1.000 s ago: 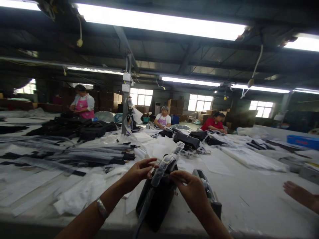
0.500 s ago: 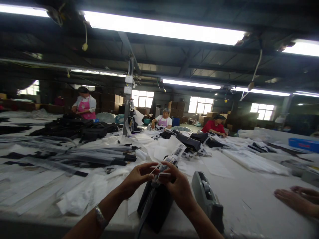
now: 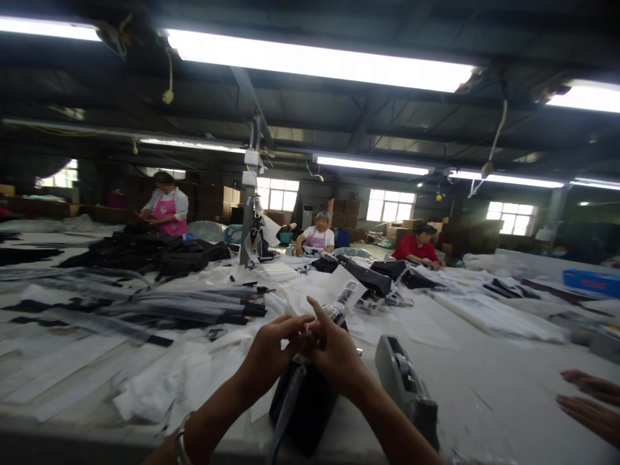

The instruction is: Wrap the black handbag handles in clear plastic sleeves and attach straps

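Note:
Over the top of a black bag [image 3: 306,416] standing on the table, my two hands meet. My left hand [image 3: 272,352] has its fingertips pinched together at the bag's upper edge. Right against it, my right hand [image 3: 339,358] has its index finger pointing up and the other fingers curled in. A tiny white bit shows between the fingertips; what it belongs to is hidden. A strap in clear plastic wrap [image 3: 289,403] hangs down the bag's near side. Behind my right hand, printed wrapping [image 3: 345,297] sticks up. A small shiny end [image 3: 359,351] shows beside that hand.
A grey tape dispenser [image 3: 404,381] stands right of the bag. Another person's hands [image 3: 591,397] rest at the right edge. Plastic-wrapped straps [image 3: 194,303] and white sheets lie left; black bags [image 3: 368,278] lie farther back. Several people work across the table.
My hands have drawn closer together and my right index finger has lifted. The thin white string and small pale flat piece seen earlier are now mostly hidden. The other person's hands moved right.

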Demonstrator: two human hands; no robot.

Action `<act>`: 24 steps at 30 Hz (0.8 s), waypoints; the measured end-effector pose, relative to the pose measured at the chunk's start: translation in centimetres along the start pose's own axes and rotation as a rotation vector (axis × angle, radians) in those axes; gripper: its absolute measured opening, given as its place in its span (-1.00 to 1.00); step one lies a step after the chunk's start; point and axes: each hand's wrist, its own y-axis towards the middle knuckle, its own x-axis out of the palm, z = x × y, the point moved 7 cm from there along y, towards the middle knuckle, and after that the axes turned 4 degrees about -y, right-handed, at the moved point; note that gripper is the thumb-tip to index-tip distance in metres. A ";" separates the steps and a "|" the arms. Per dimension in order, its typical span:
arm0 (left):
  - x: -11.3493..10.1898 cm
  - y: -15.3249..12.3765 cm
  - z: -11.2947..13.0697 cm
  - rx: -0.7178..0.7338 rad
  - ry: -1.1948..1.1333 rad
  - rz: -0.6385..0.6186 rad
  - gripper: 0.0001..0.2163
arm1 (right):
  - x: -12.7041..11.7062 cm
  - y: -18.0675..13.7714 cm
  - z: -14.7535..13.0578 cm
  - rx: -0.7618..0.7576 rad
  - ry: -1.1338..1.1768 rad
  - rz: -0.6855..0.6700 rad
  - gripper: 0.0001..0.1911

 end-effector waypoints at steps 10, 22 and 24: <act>-1.0 -4.7 -6.6 -0.521 -0.376 0.224 -0.46 | -1.4 -2.6 3.3 0.242 0.536 0.219 -0.36; -3.1 -7.9 -0.8 -0.444 -0.242 0.515 -0.57 | 0.5 -3.0 4.4 -0.018 0.010 0.169 -0.53; -3.2 -9.2 -1.2 -0.491 -0.296 0.574 -0.53 | 0.8 -3.2 4.8 -0.061 -0.068 0.180 -0.48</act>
